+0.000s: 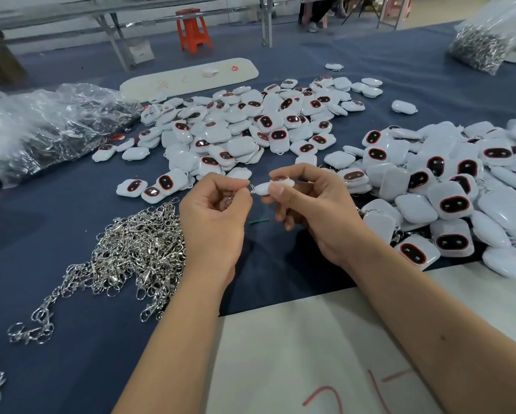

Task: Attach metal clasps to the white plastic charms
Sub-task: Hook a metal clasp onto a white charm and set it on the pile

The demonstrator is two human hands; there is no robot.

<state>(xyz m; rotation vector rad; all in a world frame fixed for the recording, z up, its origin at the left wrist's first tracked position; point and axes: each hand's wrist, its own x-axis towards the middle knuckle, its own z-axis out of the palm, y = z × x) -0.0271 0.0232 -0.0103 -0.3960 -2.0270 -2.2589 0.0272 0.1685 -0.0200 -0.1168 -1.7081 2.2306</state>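
My right hand (307, 201) pinches a white plastic charm (267, 187) edge-on above the blue cloth. My left hand (215, 204) pinches a metal clasp (252, 188) whose small ring touches the charm's left end; another ring of it shows at my palm. A heap of silver clasps (137, 243) lies left of my left wrist. White charms with dark red-rimmed faces lie in a pile (250, 127) ahead and a second pile (447, 189) to the right.
Crumpled clear plastic bags (42, 127) sit at the left. A bag of metal parts (486, 40) stands far right. A white board (191, 76) lies beyond the charms. White sheet with red marks (310, 354) covers the near edge. A small green piece (259, 221) lies between my hands.
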